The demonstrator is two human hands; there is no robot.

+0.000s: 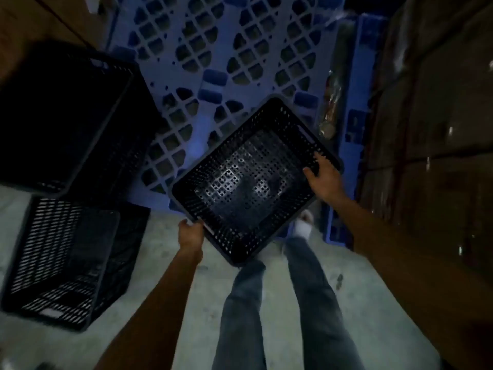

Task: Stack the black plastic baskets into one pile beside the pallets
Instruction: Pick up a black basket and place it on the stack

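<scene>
I hold a black perforated plastic basket [277, 124] in the air at the centre, turned diagonally with its open top facing me. My left hand [190, 235] grips its near-left corner rim. My right hand [322, 180] grips its right rim. Two more black baskets sit at the left: one [61, 121] higher and further back, resting tilted, and one [64, 260] on the floor in front of it. Whether the two touch is hard to tell in the dim light.
A blue plastic pallet [213, 62] with lattice holes lies ahead under the held basket. Another blue pallet edge [354, 134] stands at its right. Stacked wrapped cartons [440, 129] fill the right side. My legs and a white shoe [302, 225] are on the pale concrete floor [165, 303].
</scene>
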